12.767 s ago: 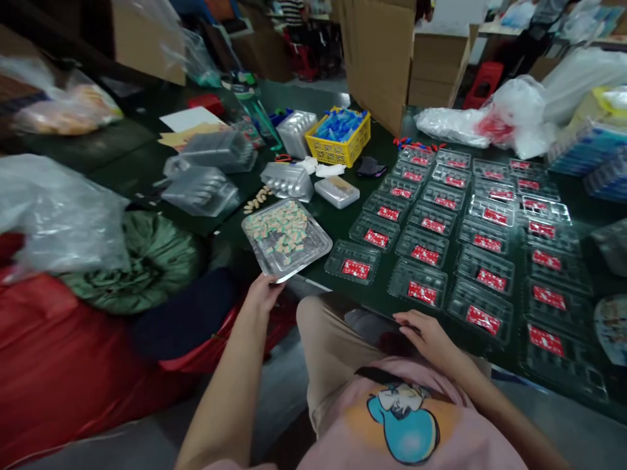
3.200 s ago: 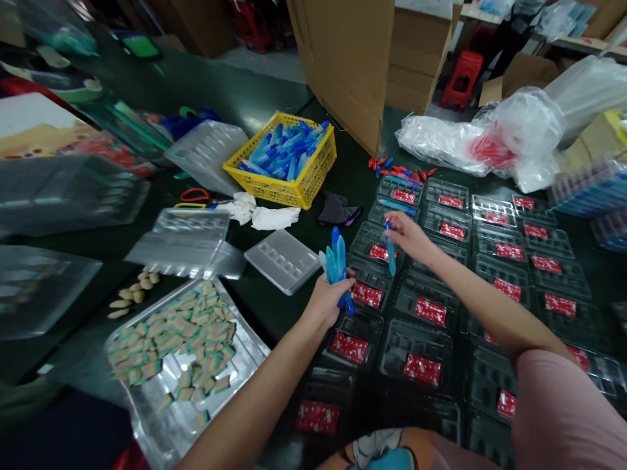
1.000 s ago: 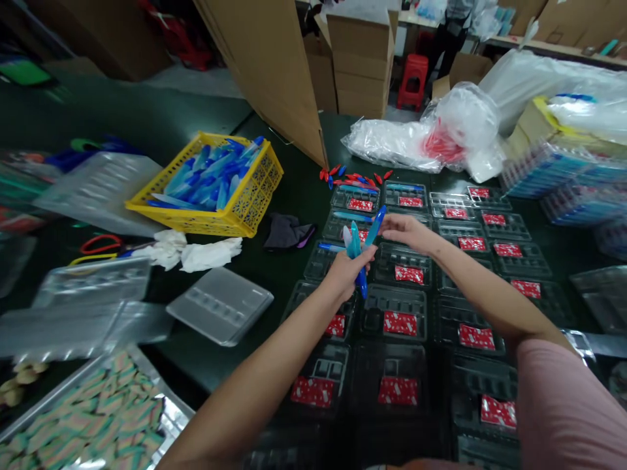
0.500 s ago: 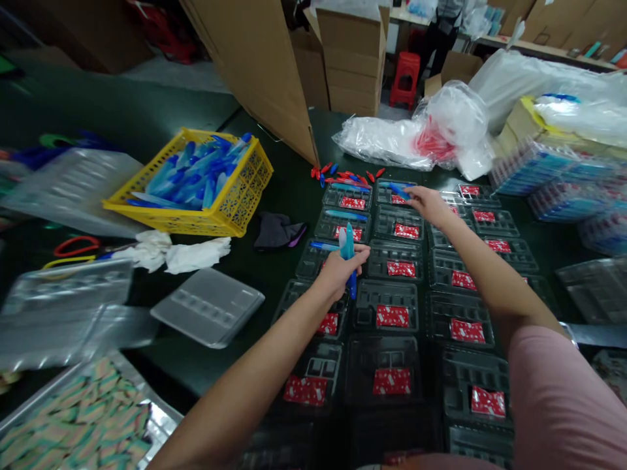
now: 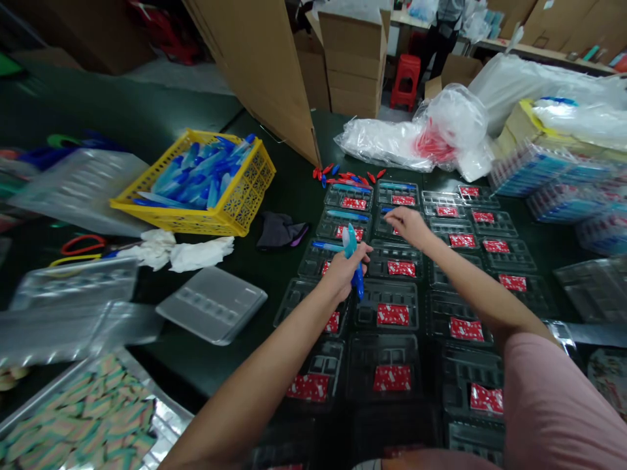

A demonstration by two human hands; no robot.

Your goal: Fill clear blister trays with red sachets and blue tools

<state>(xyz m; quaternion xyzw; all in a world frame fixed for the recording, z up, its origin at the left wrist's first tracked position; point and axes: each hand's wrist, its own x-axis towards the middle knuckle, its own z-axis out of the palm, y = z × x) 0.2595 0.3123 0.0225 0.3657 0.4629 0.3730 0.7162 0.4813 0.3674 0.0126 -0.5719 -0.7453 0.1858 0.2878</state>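
Blue pens (image 5: 351, 243) are gripped in my left hand (image 5: 343, 269), pointing up and down out of the fist, above the rows of clear plastic trays (image 5: 365, 294). My right hand (image 5: 407, 225) is over a tray in the second row from the far end, its fingers pinched at a blue pen (image 5: 388, 211) partly hidden by them. Each visible tray near the hands holds a red patterned packet (image 5: 401, 268). A blue pen (image 5: 399, 186) lies in the tray just beyond my right hand, and others lie in the left column.
A yellow basket (image 5: 235, 212) of blue pens stands left, near a dark cloth (image 5: 279, 232). Small red and blue pieces (image 5: 350, 177) lie beyond the trays. Plastic bags (image 5: 386, 140) and stacked packs (image 5: 529, 166) are at the back right. A cardboard sheet (image 5: 264, 72) stands upright.
My right hand has moved nearer, from the farthest tray to the one before it. A blue pen now lies in that farthest tray. My left hand still grips its pens, barely shifted.
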